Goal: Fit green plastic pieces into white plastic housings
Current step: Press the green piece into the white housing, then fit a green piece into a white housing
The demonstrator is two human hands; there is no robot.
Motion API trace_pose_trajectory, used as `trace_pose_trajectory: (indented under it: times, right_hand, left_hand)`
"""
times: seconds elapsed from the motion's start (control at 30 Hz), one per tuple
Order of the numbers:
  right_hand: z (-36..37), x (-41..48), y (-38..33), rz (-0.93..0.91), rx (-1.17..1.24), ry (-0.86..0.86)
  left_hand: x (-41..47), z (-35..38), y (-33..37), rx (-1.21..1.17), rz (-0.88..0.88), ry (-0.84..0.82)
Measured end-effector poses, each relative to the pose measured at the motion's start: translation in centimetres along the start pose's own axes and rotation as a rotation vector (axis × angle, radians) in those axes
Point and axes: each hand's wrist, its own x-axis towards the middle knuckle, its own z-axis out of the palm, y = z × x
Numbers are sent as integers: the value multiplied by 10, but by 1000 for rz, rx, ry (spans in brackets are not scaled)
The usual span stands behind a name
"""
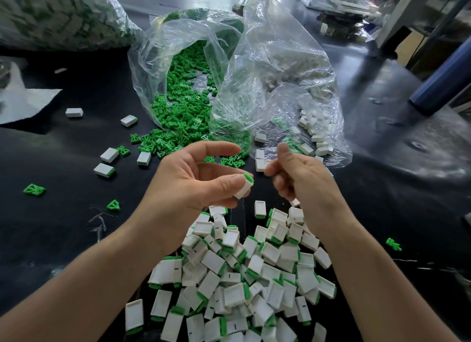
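My left hand point(193, 181) pinches a white housing with a green piece in its end point(245, 185) between thumb and fingers, above the black table. My right hand point(303, 178) hovers just right of it with loosely curled fingers and holds nothing that I can see. Below both hands lies a big pile of fitted white housings with green ends point(244, 275). Loose green pieces point(183, 112) spill from a clear bag point(178, 48) behind the hands. Empty white housings point(316, 135) lie in a second clear bag point(285, 69) to its right.
Single white housings point(109, 155) and stray green pieces point(34, 189) are scattered on the black table point(76, 227) at left. A large filled bag point(58, 15) stands at the far left back. A blue cylinder point(443, 79) and equipment stand at the right back.
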Motion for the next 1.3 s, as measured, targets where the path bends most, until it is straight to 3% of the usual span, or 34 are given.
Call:
trace_pose_trajectory:
  times: [0.2, 0.4, 0.67, 0.97, 1.3]
  right_hand:
    - [-13, 14, 11, -33, -220, 180]
    - [-14, 22, 23, -183, -629, 268]
    - [-4, 28, 34, -209, -1000, 138]
    - [-6, 29, 36, -238, -985, 154]
    - [12, 4, 17, -506, -598, 144]
  left_hand:
    - [-7, -1, 6, 172, 2, -277]
    - [-1, -2, 4, 143, -11, -75]
    - [1, -2, 2, 147, -17, -5]
    - [4, -3, -1, 172, -40, 29]
    - [8, -4, -8, 211, -66, 103]
